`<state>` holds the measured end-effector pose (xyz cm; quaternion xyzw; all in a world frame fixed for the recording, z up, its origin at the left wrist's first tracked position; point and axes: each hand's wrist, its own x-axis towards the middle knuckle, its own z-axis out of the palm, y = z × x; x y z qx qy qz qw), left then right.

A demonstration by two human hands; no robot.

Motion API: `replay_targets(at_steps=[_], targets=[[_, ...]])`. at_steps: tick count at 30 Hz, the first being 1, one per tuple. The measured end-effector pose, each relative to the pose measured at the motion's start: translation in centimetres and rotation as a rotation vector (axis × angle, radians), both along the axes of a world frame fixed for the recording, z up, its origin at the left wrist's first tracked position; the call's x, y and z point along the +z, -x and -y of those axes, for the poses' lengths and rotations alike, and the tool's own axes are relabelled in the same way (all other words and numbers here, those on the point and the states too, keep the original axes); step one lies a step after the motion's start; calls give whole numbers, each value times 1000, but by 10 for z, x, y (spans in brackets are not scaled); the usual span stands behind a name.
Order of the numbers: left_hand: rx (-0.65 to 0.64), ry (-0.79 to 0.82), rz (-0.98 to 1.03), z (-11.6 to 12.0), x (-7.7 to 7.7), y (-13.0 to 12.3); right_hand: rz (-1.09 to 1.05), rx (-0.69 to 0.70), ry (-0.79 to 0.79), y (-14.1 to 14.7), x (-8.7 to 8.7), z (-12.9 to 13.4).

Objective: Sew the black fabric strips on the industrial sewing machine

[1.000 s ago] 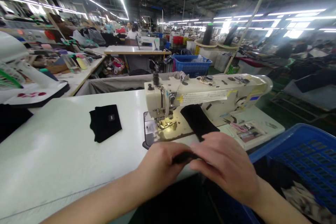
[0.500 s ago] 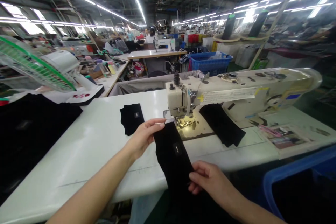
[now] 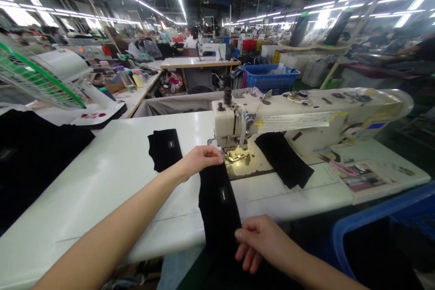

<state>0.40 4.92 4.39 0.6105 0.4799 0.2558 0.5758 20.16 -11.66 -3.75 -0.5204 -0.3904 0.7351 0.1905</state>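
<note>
A long black fabric piece with a small label hangs over the table's front edge, its far end close to the needle area of the sewing machine. My left hand pinches that far end just left of the presser foot. Lower down, my right hand grips the right edge of the same piece between thumb and index finger, its other fingers curled loosely. A folded black piece with a label lies left of the machine, and another black piece lies under the machine arm.
Black fabric covers the table's left end near a green and white fan. Pink-handled scissors lie beside a tray on the right. A blue bin stands at lower right, another blue basket behind the machine.
The view has shifted slightly. My left hand has moved closer to the needle area, its fingers more closed on the fabric's far end. My right hand still grips the edge, now a little lower.
</note>
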Motion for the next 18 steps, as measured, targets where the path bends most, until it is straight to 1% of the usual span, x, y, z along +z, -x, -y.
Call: replay_targets(at_steps=[3, 6, 10, 13, 15, 16, 17, 18], targets=[[-74, 97, 36, -4, -1, 5, 27, -1, -30, 0, -1, 2], [-163, 128, -9, -5, 5, 12, 49, -3, -60, 0, -2, 3], [-176, 139, -62, -6, 16, 18, 66, 6, -75, 0, -3, 5], [-164, 166, -56, -6, 19, 18, 85, 14, -69, -1, -4, 5], [-127, 114, -94, -5, 14, 13, 83, 23, -54, 0, -4, 5], [-101, 55, -135, -5, 10, 10, 72, 33, -40, 1, -4, 5], [-76, -35, -189, -5, 4, 6, 55, 44, -27, 3, -3, 5], [-63, -161, -253, -5, -4, 2, 38, 55, -15, 4, -2, 4]])
